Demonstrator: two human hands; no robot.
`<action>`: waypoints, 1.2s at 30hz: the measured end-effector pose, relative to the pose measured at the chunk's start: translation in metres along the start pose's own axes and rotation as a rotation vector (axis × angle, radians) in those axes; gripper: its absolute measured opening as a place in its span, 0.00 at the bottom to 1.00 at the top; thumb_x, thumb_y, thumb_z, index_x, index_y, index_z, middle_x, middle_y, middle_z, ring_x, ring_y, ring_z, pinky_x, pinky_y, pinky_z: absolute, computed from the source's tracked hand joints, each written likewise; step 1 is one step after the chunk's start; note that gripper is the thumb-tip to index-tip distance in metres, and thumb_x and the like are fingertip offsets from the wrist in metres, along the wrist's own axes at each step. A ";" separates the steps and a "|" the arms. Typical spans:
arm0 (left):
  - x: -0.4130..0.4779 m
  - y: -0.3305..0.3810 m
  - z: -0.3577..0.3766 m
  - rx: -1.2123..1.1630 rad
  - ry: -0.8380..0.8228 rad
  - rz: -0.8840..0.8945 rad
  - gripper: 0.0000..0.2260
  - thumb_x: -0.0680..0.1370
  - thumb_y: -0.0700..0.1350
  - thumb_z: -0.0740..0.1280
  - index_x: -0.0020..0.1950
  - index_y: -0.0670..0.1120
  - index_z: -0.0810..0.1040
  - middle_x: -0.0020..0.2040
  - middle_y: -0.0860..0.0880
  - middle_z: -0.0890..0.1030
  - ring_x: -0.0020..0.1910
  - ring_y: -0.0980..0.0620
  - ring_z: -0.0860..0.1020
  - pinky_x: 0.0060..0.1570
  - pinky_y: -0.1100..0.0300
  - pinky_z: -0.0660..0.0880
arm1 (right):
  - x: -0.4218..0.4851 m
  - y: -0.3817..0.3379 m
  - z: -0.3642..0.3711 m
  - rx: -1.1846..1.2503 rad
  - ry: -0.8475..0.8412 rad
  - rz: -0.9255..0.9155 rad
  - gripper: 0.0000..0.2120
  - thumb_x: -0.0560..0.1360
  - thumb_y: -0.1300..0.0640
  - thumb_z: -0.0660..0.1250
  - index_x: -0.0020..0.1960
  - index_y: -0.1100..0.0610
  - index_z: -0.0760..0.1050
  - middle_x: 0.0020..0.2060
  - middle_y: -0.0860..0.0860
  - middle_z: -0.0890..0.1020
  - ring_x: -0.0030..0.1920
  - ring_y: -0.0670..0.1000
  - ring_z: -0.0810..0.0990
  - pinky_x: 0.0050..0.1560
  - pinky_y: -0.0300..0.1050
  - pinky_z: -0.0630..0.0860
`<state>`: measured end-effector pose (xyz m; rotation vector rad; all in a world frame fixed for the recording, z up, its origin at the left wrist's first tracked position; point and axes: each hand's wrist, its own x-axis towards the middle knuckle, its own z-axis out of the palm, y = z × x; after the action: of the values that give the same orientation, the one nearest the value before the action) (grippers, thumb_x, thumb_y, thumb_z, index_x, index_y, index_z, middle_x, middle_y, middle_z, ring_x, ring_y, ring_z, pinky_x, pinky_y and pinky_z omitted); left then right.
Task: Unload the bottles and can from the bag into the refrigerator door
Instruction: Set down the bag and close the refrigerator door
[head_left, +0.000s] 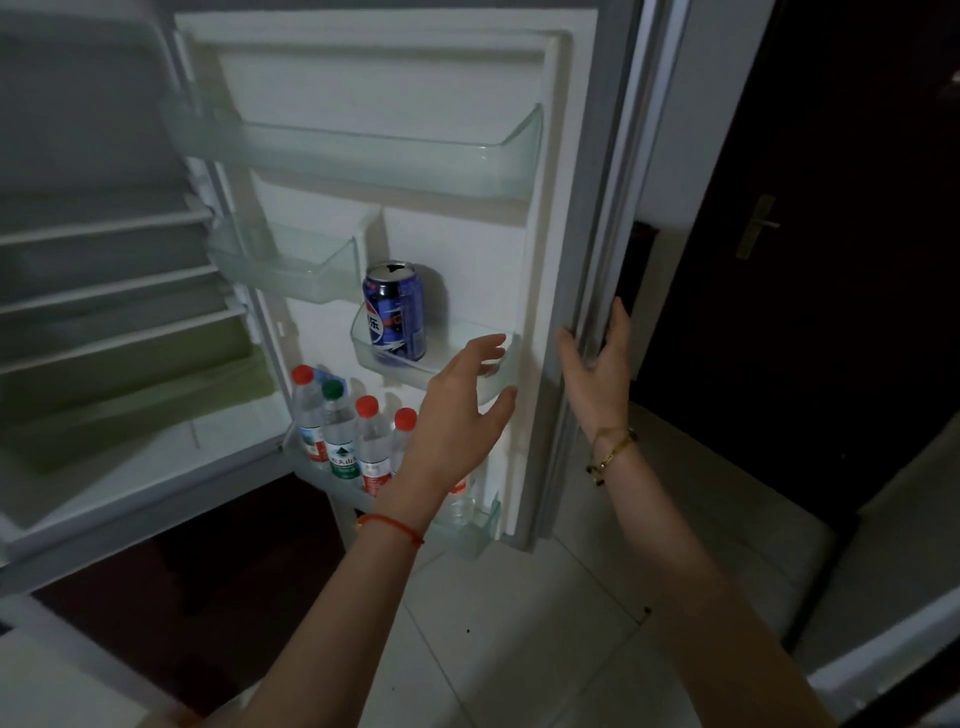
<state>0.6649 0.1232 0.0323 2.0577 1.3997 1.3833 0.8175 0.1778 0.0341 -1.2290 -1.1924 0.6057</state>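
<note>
A blue cola can (396, 312) stands upright in the small clear door bin (498, 384) on the open refrigerator door (540, 260). Below it, several clear water bottles (340, 434) with red and green caps stand in the bottom door rack (475, 530). My left hand (460, 410) hovers open in front of the can's bin, holding nothing. My right hand (597, 371) rests with fingers spread on the door's outer edge. The bag is out of view.
A wide clear bin (363, 150) and a smaller one (291, 270) sit higher on the door. The fridge interior (104, 312) with white shelves lies to the left. A dark room door with a handle (758, 226) stands at the right. The floor is pale tile (519, 623).
</note>
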 end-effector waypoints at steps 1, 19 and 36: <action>-0.001 0.001 -0.001 -0.002 0.002 -0.004 0.22 0.77 0.41 0.69 0.70 0.45 0.71 0.62 0.48 0.80 0.59 0.54 0.79 0.58 0.68 0.70 | -0.001 0.000 -0.001 0.008 0.001 0.004 0.37 0.76 0.49 0.67 0.78 0.50 0.50 0.76 0.48 0.58 0.76 0.49 0.58 0.75 0.56 0.61; -0.060 0.042 -0.039 -0.014 0.219 0.195 0.14 0.76 0.35 0.68 0.61 0.44 0.78 0.55 0.52 0.78 0.56 0.54 0.76 0.58 0.60 0.74 | -0.088 -0.027 -0.004 0.010 0.025 -0.076 0.29 0.77 0.55 0.68 0.74 0.52 0.59 0.70 0.51 0.68 0.68 0.49 0.68 0.64 0.35 0.64; -0.178 0.039 -0.157 -0.035 0.187 0.114 0.19 0.76 0.36 0.68 0.67 0.45 0.75 0.59 0.50 0.77 0.59 0.57 0.74 0.62 0.60 0.73 | -0.247 -0.091 0.056 -0.017 0.011 -0.207 0.16 0.77 0.56 0.66 0.64 0.56 0.71 0.56 0.51 0.79 0.57 0.48 0.78 0.61 0.43 0.75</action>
<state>0.5448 -0.0847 0.0392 2.0599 1.3353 1.6725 0.6653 -0.0434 0.0246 -1.1043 -1.2985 0.4353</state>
